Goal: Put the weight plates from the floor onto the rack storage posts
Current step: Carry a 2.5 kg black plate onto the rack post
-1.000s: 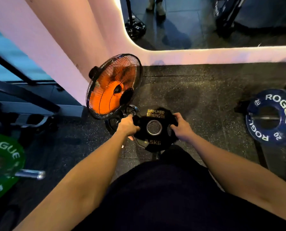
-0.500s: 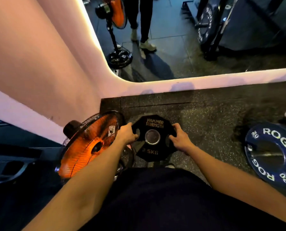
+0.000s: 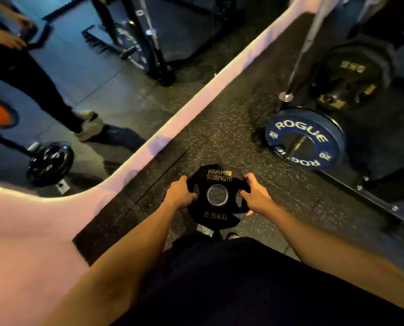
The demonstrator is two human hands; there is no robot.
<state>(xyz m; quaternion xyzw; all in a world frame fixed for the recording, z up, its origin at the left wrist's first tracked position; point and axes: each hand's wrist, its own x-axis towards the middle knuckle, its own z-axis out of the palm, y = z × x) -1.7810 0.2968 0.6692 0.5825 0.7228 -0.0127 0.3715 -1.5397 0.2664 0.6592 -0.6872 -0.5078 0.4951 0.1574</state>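
I hold a black 2.5 kg Hammer Strength plate flat in front of my waist, above the speckled rubber floor. My left hand grips its left grip hole and my right hand grips its right one. To the right, a blue 20 kg Rogue plate sits on a storage post of the rack. Behind it a black 5 kg plate hangs on another post, with a bare steel post beside it.
A wall mirror with a pale lit frame runs diagonally on the left; it reflects a standing person, a fan base and a rack. The rack's black base rail lies on the floor at right.
The view has swung right while both hands keep hold of the plate. The orange fan has left the view and the rack with the blue plate is now closer and more central.
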